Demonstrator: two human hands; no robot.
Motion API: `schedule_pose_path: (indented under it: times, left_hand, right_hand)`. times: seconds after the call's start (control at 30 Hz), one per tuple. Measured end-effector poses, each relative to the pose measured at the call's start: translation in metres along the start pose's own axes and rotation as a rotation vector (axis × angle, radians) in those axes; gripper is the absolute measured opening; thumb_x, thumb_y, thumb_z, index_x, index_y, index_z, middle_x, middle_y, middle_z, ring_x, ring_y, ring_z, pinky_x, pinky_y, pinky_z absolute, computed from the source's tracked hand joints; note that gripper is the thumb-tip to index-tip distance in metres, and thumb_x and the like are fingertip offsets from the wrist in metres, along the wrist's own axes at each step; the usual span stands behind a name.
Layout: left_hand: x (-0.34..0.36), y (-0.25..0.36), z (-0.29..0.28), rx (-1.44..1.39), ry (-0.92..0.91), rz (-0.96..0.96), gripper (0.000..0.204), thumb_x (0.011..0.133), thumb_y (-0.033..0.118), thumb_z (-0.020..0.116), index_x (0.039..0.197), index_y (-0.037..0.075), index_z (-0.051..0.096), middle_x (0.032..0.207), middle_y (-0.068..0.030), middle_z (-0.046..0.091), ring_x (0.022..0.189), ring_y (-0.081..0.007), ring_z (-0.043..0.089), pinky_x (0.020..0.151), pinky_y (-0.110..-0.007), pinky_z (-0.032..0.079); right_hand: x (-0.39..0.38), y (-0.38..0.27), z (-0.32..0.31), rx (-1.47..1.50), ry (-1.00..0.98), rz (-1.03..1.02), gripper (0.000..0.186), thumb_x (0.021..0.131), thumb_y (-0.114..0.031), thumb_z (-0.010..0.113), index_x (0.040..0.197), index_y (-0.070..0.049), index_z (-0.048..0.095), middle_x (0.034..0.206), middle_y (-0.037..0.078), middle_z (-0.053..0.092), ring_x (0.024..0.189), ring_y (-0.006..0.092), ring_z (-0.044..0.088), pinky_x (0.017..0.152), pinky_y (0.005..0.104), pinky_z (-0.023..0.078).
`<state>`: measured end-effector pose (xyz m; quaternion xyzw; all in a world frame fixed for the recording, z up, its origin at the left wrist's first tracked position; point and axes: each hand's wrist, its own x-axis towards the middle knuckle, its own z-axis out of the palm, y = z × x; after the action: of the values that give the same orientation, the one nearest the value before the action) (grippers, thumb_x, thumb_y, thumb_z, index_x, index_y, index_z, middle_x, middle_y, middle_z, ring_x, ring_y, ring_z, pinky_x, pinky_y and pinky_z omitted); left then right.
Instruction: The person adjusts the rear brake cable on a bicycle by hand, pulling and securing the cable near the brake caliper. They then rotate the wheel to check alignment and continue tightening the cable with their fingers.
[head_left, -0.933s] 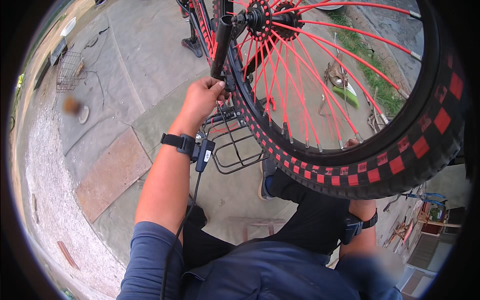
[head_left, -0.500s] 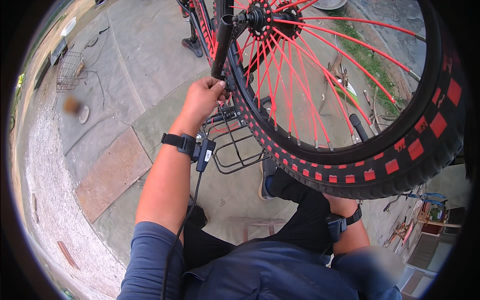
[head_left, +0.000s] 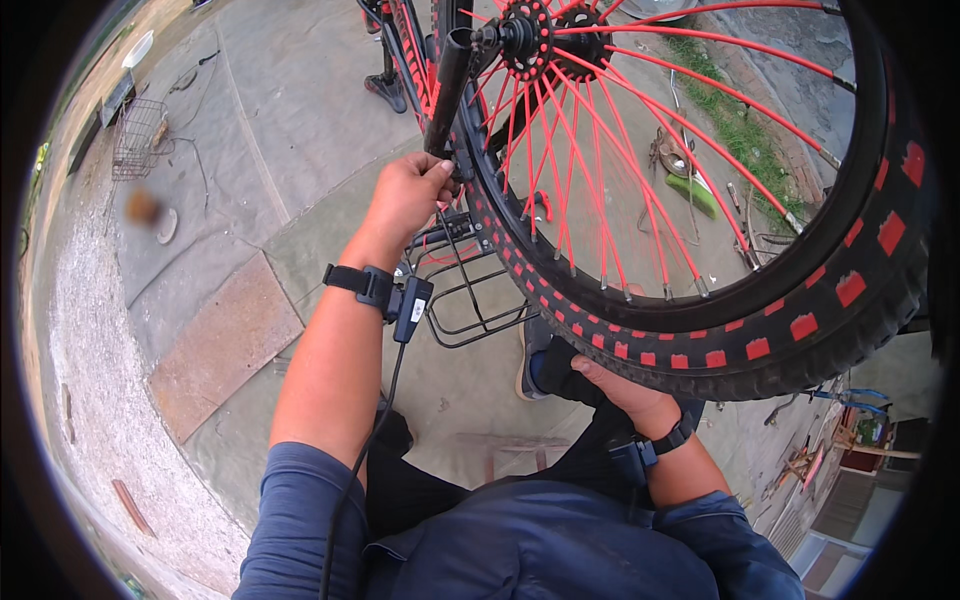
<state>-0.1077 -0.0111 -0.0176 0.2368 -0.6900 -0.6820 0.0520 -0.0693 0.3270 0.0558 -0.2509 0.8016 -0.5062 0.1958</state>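
Observation:
A bicycle wheel with red spokes (head_left: 655, 170) and a black tyre with red checks (head_left: 800, 325) fills the upper right. Beside its rim stands a black fork leg (head_left: 452, 95). My left hand (head_left: 412, 195) is closed in a pinch at the lower end of that leg, next to a small black brake part (head_left: 461, 163). Exactly what its fingertips grip is hidden. Under the near edge of the tyre is my right hand (head_left: 625, 392), thumb stretched along the tyre's underside. The tyre covers its other fingers, so their hold cannot be made out.
A black wire basket (head_left: 470, 310) sits below the wheel. A rusty brown board (head_left: 225, 345) lies on the ground at left, with a wire crate (head_left: 140, 140) farther off. Beyond the spokes lie a green-headed brush (head_left: 692, 195) and loose tools. A low wooden stool (head_left: 515, 447) stands near my legs.
The wheel has turned: its spokes and red checks sit in different places. My right hand has moved left along the tyre's underside and shows more. My left hand stays in place.

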Motion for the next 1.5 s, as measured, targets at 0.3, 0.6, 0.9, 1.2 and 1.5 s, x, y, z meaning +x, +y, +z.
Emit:
schedule_pose_path:
  times: [0.3,0.6,0.9,1.2,1.5]
  left_hand:
    - [-0.001,0.000,0.001,-0.012,0.016,-0.019,0.022,0.104,0.023,0.061,0.098,0.003,0.067,0.085,0.0001,0.066,0.075,-0.0092,0.062,0.062,-0.026,0.045]
    - [-0.002,0.003,0.000,0.008,0.007,-0.026,0.022,0.104,0.023,0.060,0.097,0.004,0.067,0.084,0.0003,0.067,0.072,-0.0087,0.062,0.061,-0.025,0.044]
    - [-0.002,0.003,0.002,-0.003,0.006,-0.018,0.022,0.104,0.024,0.061,0.095,0.005,0.067,0.083,0.0004,0.066,0.071,-0.0083,0.062,0.059,-0.025,0.043]
    - [-0.001,0.001,0.002,-0.008,0.018,-0.023,0.021,0.103,0.022,0.062,0.098,0.004,0.068,0.084,0.0001,0.067,0.071,-0.0087,0.062,0.060,-0.026,0.044]
    - [-0.002,0.002,0.002,-0.018,0.022,-0.015,0.021,0.103,0.022,0.062,0.096,0.003,0.068,0.084,-0.0004,0.067,0.072,-0.0095,0.062,0.062,-0.026,0.045]
  right_hand:
    - [0.001,-0.006,0.007,0.149,0.076,-0.049,0.085,0.075,-0.044,0.092,0.133,-0.003,0.047,0.116,0.002,0.060,0.108,0.0147,0.058,0.097,0.0334,0.048]
    - [0.000,-0.003,0.010,0.123,0.057,-0.040,0.080,0.079,-0.041,0.090,0.135,-0.001,0.047,0.119,0.005,0.065,0.109,0.0157,0.061,0.097,0.0339,0.049]
    - [0.003,0.004,0.014,0.015,0.072,-0.103,0.074,0.082,-0.031,0.089,0.135,-0.001,0.046,0.118,0.005,0.067,0.108,0.0159,0.062,0.097,0.0341,0.050]
    - [0.008,0.004,0.017,0.019,0.057,-0.098,0.070,0.084,-0.023,0.087,0.137,-0.001,0.047,0.119,0.006,0.066,0.110,0.0166,0.062,0.098,0.0342,0.051]
    - [0.010,0.003,0.019,-0.003,0.031,-0.055,0.070,0.083,-0.018,0.086,0.138,-0.001,0.046,0.124,0.007,0.066,0.115,0.0189,0.062,0.100,0.0360,0.050]
